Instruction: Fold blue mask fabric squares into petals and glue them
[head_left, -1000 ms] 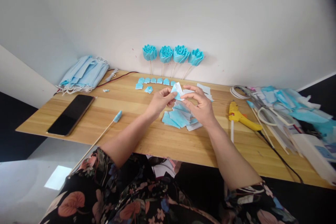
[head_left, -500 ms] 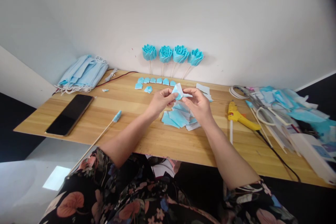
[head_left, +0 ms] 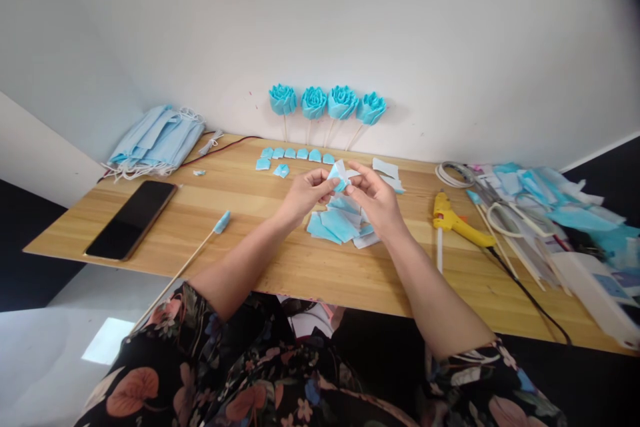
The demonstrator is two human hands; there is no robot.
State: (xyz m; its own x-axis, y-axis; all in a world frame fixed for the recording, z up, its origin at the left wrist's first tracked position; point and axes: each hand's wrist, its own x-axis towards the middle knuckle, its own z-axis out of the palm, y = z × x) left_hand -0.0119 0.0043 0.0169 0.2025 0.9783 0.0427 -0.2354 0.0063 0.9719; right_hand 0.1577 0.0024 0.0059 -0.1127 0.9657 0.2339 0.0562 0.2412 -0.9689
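Note:
Between my two hands is a small piece of blue and white mask fabric (head_left: 339, 175), partly folded. The thumb and fingers of my left hand (head_left: 309, 195) pinch its left side. On its right edge presses the thumb of my right hand (head_left: 376, 200), whose index finger is raised and bent above it. Just below lies a loose pile of cut blue fabric pieces (head_left: 333, 223), partly hidden by the right hand. Beyond the hands, several folded blue petals (head_left: 302, 154) lie in a row, with a couple more in front of them.
Several blue fabric roses (head_left: 314, 103) on sticks lean on the wall. At left are stacked face masks (head_left: 155, 140), a phone (head_left: 133, 220) and a blue-tipped stick (head_left: 195, 255). At right lie a yellow glue gun (head_left: 457, 223), scissors (head_left: 517, 219) and fabric scraps (head_left: 565, 193).
The right-hand flap of the fabric piece, which stuck out toward my right fingers, is now folded in. My right index finger has lifted; the left hand stays in place.

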